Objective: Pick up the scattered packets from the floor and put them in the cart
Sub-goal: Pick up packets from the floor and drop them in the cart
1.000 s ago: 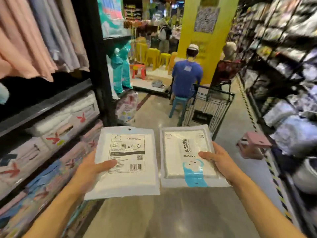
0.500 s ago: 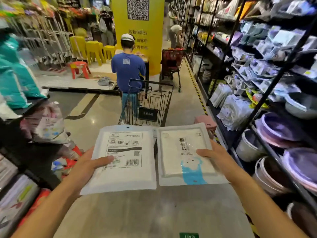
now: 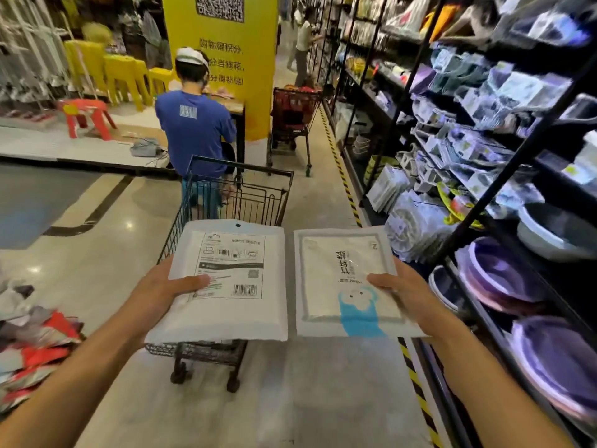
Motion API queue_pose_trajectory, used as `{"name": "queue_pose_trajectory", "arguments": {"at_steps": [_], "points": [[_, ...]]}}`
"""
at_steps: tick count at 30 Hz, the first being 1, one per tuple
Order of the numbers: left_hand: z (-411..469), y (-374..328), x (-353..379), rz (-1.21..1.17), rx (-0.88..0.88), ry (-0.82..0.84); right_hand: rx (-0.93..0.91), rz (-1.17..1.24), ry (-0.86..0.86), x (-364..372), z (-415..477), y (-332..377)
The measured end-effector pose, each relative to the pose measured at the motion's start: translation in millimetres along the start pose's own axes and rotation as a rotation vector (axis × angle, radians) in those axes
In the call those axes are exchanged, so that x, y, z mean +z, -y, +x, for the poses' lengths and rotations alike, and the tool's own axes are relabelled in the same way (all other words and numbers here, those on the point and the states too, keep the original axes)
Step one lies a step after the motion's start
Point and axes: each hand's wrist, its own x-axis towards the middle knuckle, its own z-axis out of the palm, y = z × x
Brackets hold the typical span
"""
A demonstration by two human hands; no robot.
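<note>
Head view showed the left hand [image 3: 155, 295] gripping a white packet [image 3: 226, 312], thumb on its label with a barcode and QR code. The right hand [image 3: 408, 287] gripped a second packet [image 3: 332, 286] printed with Chinese characters, a blue cartoon and "Z". Both were held above the near end of the black cart [image 3: 252, 202]; the yellow pillar [image 3: 223, 101] behind read 购物得积分

Ahead of me a person in a blue shirt [image 3: 195, 137] and white cap faces away, just beside a yellow pillar [image 3: 255, 101] bearing a QR code. Yellow chairs [image 3: 119, 72] and a red stool [image 3: 85, 116] stand far left. On my right, black shelving [image 3: 468, 140] holds packaged goods, with purple basins [image 3: 504, 279] low down. Yellow-and-black tape [image 3: 344, 179] runs along its foot, and a red trolley [image 3: 292, 114] stands farther down the aisle.
</note>
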Motion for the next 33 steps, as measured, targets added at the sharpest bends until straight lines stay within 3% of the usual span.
{"name": "queue_pose_trajectory", "arguments": {"at_steps": [9,17,27,33], "points": [[142.4,-5.4,35.0,0.047,-0.076,-0.097,0.028,0.004,0.075,-28.5,161.3,30.9],[229.4,-3.4,53.8,-0.026,-0.065,-0.377,0.057,-0.060,0.319,-24.9,331.3,84.1],[250.6,51.2,12.3,-0.297,-0.063,-0.797,0.136,-0.204,0.636,99.7,513.5,116.7],[288.0,108.9,-18.0,-0.368,-0.072,-0.951,0.150,-0.322,0.788,195.4,587.9,80.1]]}}
